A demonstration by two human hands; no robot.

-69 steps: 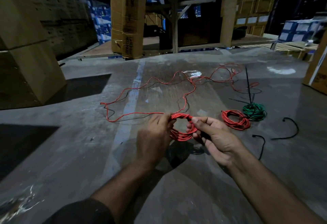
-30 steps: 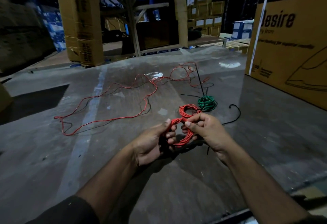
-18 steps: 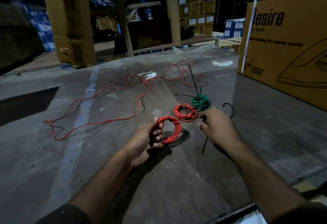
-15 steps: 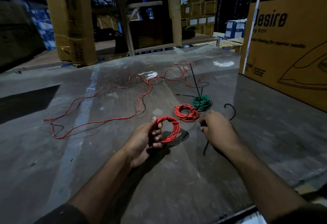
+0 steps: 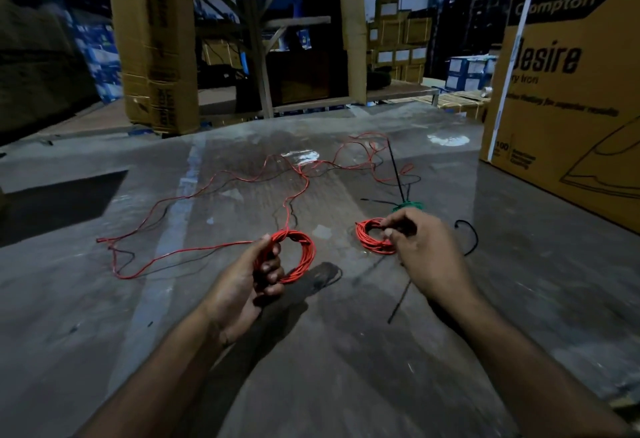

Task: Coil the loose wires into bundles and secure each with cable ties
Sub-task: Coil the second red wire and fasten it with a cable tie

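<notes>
Head cam: dim warehouse floor (image 5: 346, 351), concrete.
Loose wire (image 5: 207, 247): red, sprawled far L to centre, running into coil.
L hand (image 5: 242, 285): fingers curled thru red coil (image 5: 304, 254), gripping it just above floor.
2nd red coil (image 5: 367, 240): on floor, R of held coil.
R hand (image 5: 426, 254): thumb + fingers pinching black cable tie (image 5: 398, 302), tail hanging down toward floor.
Green coil (image 5: 410, 205): behind R hand, partly hidden, tie sticking up.
Spare tie (image 5: 471, 237): curved, on floor, R of hand.
Carton (image 5: 571, 108): far R, printed box.
</notes>
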